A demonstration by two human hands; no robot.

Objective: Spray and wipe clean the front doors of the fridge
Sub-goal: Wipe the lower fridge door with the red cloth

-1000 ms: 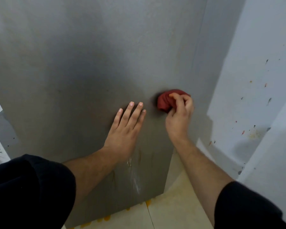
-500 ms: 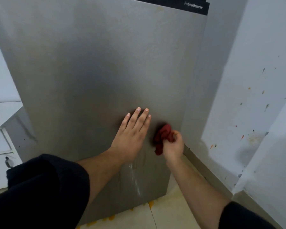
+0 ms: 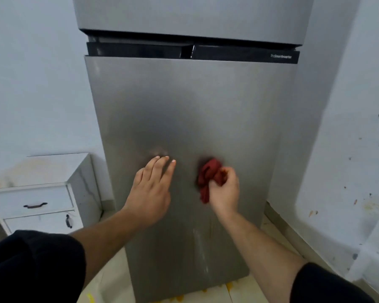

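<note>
On fridge door (image 3: pixel 206 106); left grip (image 3: pixel 151 191) flat; right grip (image 3: pixel 224 191) clutches cloth (image 3: pixel 207 176)

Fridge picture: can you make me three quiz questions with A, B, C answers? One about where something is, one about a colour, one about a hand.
1. Where are the drawers? A) left of the fridge B) right of it C) on top
2. What colour is the cloth? A) blue B) red C) yellow
3. What is the left hand doing? A) gripping a bottle B) making a fist C) lying flat on the fridge
Answers: 1 A, they stand at its left. 2 B, the right hand grips red fabric. 3 C, straight fingers touch the metal.
</note>
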